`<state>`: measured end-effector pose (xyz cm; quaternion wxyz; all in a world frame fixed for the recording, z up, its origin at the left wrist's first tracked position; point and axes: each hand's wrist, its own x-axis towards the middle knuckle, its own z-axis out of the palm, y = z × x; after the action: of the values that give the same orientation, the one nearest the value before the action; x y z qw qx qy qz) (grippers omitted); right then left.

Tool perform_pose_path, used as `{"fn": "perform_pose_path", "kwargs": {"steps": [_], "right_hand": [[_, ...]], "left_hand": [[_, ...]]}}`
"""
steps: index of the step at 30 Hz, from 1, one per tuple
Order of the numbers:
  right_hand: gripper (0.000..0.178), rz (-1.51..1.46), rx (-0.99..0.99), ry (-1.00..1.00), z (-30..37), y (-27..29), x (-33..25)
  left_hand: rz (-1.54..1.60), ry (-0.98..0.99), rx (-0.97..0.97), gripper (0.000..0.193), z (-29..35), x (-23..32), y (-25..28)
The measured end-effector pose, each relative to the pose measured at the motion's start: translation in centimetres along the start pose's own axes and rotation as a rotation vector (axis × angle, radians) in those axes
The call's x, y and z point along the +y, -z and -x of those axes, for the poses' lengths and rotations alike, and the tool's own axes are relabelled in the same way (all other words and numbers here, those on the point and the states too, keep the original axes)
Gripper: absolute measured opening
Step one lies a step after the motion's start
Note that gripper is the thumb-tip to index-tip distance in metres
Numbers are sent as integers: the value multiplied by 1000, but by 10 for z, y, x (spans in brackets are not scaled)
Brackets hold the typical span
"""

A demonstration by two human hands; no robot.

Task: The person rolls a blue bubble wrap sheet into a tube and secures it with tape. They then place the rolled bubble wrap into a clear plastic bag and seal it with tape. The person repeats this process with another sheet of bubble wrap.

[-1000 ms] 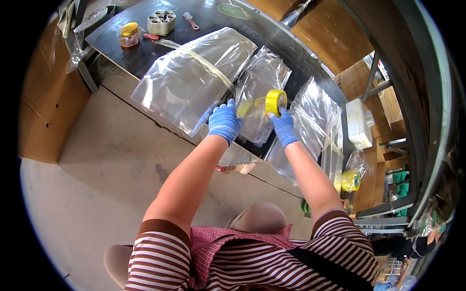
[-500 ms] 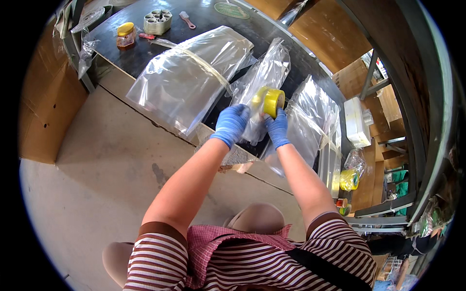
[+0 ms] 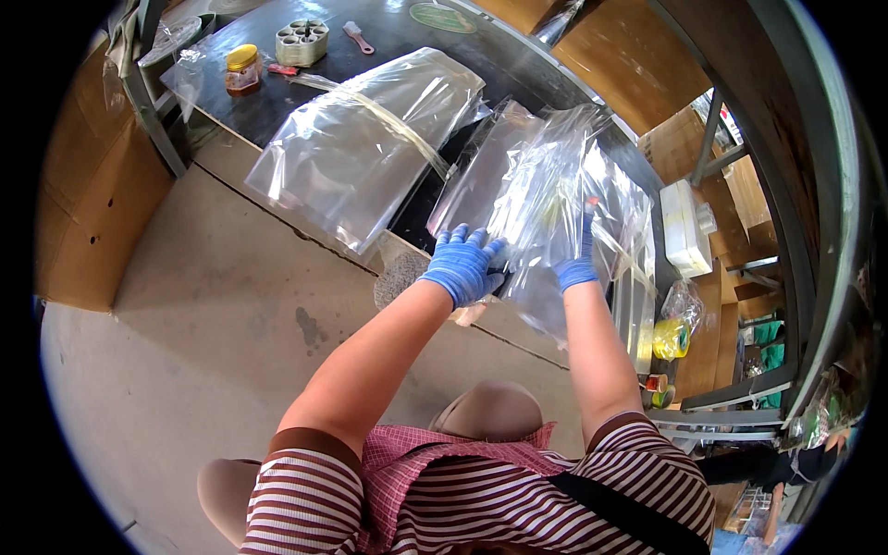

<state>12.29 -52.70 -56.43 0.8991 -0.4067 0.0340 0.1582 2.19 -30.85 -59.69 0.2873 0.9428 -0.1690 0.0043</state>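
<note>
Head view: clear film (image 3: 541, 190) has swung right since half a second ago, now partly overlapping the banded plastic stack (image 3: 629, 222) and baring a flat sheet (image 3: 476, 176) — apparently a repositioning step. The left hand (image 3: 462, 266) lies with fingers spread at the film's near edge; the right hand (image 3: 579, 264) is partly screened — its grip cannot be told, nor the yellow tape roll's exact place.
</note>
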Motion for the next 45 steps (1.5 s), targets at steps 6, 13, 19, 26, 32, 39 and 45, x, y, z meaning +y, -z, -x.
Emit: {"fn": "perform_pose_path", "kwargs": {"steps": [6, 13, 19, 26, 32, 39, 45], "right_hand": [[36, 794, 439, 60, 7, 5, -18], [32, 770, 339, 151, 11, 21, -7], [39, 368, 444, 136, 11, -18, 9], [27, 876, 268, 177, -1, 12, 20], [25, 725, 220, 159, -3, 29, 22], [26, 745, 198, 184, -7, 33, 24], [31, 814, 232, 171, -5, 18, 22]], "left_hand": [[-83, 52, 163, 28, -13, 4, -10], [578, 318, 67, 30, -23, -18, 8], [351, 293, 266, 47, -29, 1, 9], [284, 386, 107, 30, -53, -12, -6], [1340, 532, 683, 17, -42, -44, -2], [1558, 573, 840, 15, -14, -81, 29], [1445, 365, 962, 18, -3, -64, 57]]}}
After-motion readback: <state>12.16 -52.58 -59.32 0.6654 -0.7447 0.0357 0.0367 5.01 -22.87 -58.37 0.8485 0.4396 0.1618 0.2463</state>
